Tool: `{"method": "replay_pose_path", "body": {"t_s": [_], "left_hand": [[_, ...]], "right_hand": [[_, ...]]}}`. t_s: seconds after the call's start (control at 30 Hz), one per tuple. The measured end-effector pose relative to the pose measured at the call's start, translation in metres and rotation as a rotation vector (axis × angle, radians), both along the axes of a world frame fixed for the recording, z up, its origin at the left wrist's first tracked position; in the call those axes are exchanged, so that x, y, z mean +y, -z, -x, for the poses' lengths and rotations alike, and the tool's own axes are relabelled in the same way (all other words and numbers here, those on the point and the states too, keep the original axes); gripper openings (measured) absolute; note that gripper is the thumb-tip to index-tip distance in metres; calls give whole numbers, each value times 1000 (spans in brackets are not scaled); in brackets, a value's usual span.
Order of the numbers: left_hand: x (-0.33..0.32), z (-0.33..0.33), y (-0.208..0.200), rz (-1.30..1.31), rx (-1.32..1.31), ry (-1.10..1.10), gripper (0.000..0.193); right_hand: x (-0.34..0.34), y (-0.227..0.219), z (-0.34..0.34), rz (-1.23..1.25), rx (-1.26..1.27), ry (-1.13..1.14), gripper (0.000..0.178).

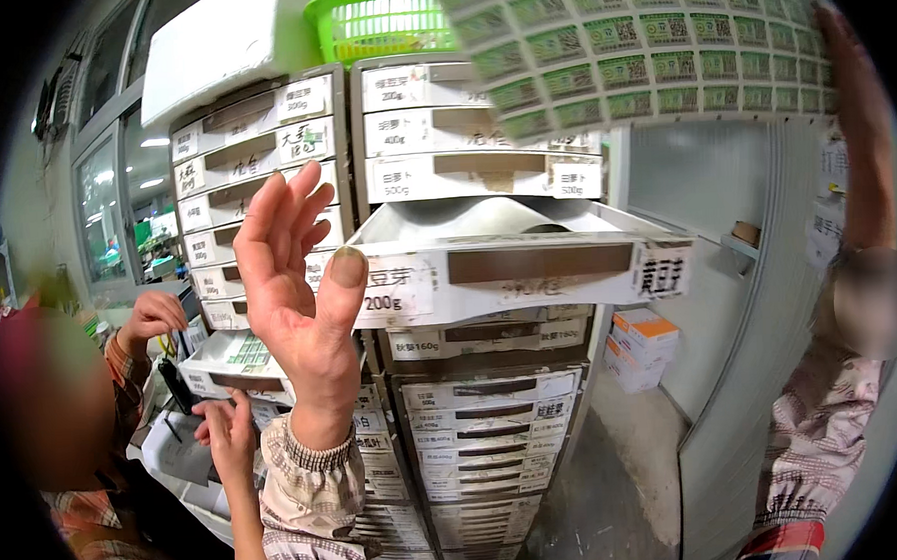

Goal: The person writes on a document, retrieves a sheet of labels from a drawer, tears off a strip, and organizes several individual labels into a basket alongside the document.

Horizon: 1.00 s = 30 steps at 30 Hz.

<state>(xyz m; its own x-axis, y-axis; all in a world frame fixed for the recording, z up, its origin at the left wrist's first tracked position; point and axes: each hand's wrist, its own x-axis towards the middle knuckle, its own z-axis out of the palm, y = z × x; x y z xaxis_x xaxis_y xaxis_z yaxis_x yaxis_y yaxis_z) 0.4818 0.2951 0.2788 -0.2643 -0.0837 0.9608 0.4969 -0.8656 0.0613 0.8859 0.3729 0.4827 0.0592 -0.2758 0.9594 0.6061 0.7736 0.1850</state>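
My left hand [303, 276] is raised with its palm toward me, fingers up and thumb apart, holding nothing. Its thumb overlaps the front left corner of a pulled-out white drawer [549, 294]; whether they touch I cannot tell. A smooth white surface shows inside that drawer. High on the right, my right hand [844, 48] grips the edge of a sheet of green and white stickers [649, 66], printed in rows with square codes. The sheet hangs above the drawer, partly cut off by the upper rim. Most of the right fingers are hidden.
Labelled drawer cabinets [352, 134] fill the middle. On top rest a white foam box [213, 55] and a green basket [382, 23]. At left, a co-worker's hand [155, 315] is near another open drawer [237, 374] with green stickers. Cartons [640, 347] stand by the right wall.
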Motion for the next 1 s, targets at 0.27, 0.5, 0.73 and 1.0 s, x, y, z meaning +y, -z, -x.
{"method": "replay_pose_path", "body": {"t_s": [0.27,0.5,0.73,1.0], "left_hand": [[-25,-39,33,136,-8,217,50],[-77,-68,101,401,-175,577,70],[-103,-96,167,756,-323,683,38],[-150,-99,253,1154,-449,591,23]], "right_hand": [[-33,126,17,341,27,-207,23],[-71,231,16,671,212,-534,13],[-95,337,-7,1059,452,-617,20],[-177,436,-18,1431,430,-683,34]]}}
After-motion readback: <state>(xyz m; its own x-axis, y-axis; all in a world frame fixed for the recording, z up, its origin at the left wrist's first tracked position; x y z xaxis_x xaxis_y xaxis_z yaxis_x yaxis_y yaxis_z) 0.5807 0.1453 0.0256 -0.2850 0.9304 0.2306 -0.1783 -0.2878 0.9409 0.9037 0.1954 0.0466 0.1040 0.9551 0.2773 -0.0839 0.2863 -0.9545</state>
